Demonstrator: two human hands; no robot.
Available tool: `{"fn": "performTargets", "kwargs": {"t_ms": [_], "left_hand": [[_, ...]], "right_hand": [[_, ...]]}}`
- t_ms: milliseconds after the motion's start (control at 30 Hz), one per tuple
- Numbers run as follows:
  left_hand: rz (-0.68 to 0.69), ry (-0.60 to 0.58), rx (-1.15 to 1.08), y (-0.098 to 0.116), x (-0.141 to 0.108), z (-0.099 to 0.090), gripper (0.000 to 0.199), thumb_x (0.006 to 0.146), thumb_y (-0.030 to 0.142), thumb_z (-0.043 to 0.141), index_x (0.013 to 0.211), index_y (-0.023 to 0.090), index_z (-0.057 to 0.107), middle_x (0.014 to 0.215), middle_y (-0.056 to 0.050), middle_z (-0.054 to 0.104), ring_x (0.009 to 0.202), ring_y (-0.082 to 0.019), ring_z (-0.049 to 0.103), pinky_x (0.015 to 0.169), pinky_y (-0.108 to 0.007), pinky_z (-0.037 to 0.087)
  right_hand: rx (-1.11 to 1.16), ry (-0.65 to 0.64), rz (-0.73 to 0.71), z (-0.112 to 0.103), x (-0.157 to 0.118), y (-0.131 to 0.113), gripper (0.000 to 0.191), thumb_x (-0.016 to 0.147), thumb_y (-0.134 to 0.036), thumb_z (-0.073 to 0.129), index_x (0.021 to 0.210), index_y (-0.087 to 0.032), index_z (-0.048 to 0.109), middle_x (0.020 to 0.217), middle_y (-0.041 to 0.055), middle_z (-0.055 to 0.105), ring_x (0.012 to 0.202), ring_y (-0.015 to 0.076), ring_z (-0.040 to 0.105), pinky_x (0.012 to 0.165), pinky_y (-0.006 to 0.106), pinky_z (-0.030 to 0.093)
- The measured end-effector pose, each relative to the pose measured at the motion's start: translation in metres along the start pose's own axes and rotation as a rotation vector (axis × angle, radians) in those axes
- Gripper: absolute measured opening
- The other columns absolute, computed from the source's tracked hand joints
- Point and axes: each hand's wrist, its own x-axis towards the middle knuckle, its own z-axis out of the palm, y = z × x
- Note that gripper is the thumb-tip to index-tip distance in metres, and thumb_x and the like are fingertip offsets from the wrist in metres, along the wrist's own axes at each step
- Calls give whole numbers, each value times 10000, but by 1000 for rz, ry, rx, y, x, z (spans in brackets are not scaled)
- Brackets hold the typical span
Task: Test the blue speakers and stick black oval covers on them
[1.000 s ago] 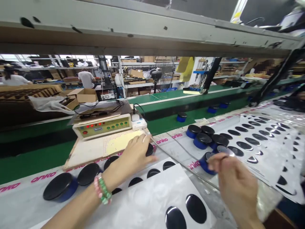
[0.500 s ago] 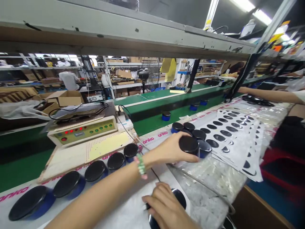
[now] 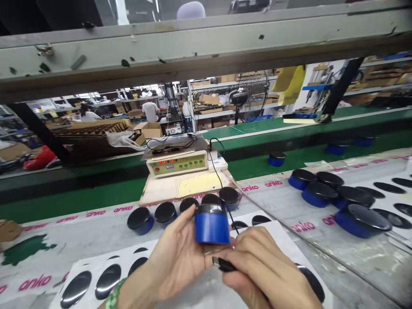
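In my left hand [image 3: 180, 253], which wears a green bracelet, a blue round container with a black top [image 3: 212, 227] is held upright between thumb and fingers. My right hand [image 3: 267, 266] pinches a black cable plug [image 3: 224, 264] with a metal tip, just below and right of the container. Behind my hands stands a row of similar containers [image 3: 140, 220]. Beneath them lie white sheets with glossy black ovals [image 3: 108, 281].
A control box with red and green lights [image 3: 180, 164] sits on a board behind the row. More blue containers [image 3: 318, 194] are grouped at the right. A green conveyor [image 3: 247, 168] runs behind, under a long shelf beam [image 3: 193, 43]. People are in the background.
The view has swung left. My left hand has brought a container from the right-hand group over beside my right hand. The plug in my right hand now shows clearly.
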Motion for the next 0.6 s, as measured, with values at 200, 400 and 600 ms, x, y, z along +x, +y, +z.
{"fn": "performTargets", "kwargs": {"t_ms": [200,400,600], "left_hand": [[210,93,264,-1,-39,-12,406,715,424,791,1052,229,676,1020,-20,707,944,-145,637,820,-222,473],[238,207,385,1,-52,-11,567,811,694,522,1136,240,615,1115,-53,659,1027,-193,590,890,-297,443],[607,337,974,-9,-57,-32,655,764,704,569,1232,276,403,1123,-57,591,980,-229,580,864,-359,450]], "right_hand": [[-117,-19,7,10,10,-10,152,958,-233,500,870,-172,607,736,60,560,730,207,522,678,338,447],[-258,-25,-63,8,20,-20,200,961,-239,487,805,-180,596,664,41,536,654,197,500,657,359,419],[-466,-55,-156,8,16,-21,243,911,-157,541,669,-184,535,593,7,494,593,179,482,698,402,361]]}}
